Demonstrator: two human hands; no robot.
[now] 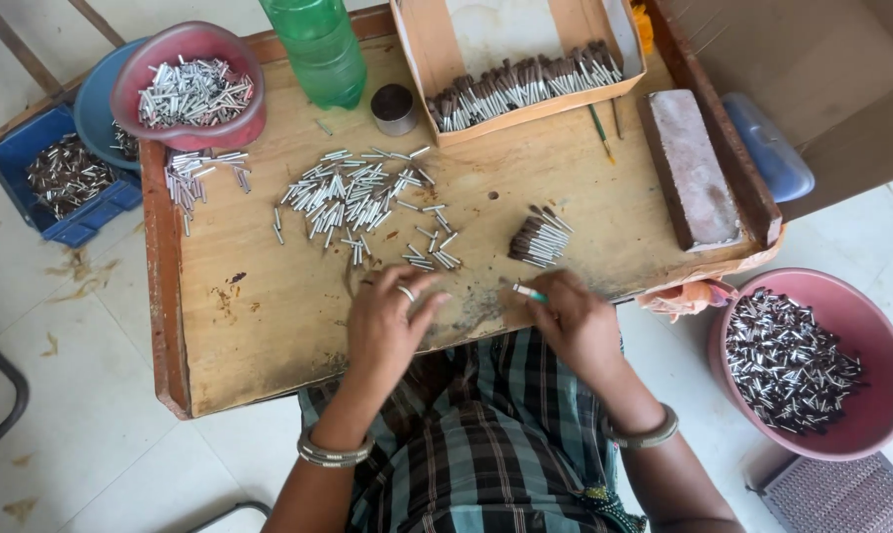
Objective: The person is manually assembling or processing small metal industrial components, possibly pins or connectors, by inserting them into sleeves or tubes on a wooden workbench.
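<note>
Filling small tubes, looks like: a thin green stick (528, 292) is pinched by the right hand (575, 321), the left hand (392, 326) is spread open on the desk (259, 316); another silver tube (436, 259) just ahead probably needs grabbing.

Your one head-worn camera looks steeply down, close over your hands, onto the wooden tray (269, 326).

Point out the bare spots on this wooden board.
Free: the near-left corner of the board, left of the left hand. Crowded: the middle, with loose silver tubes and a small stack beside the right hand.
</note>
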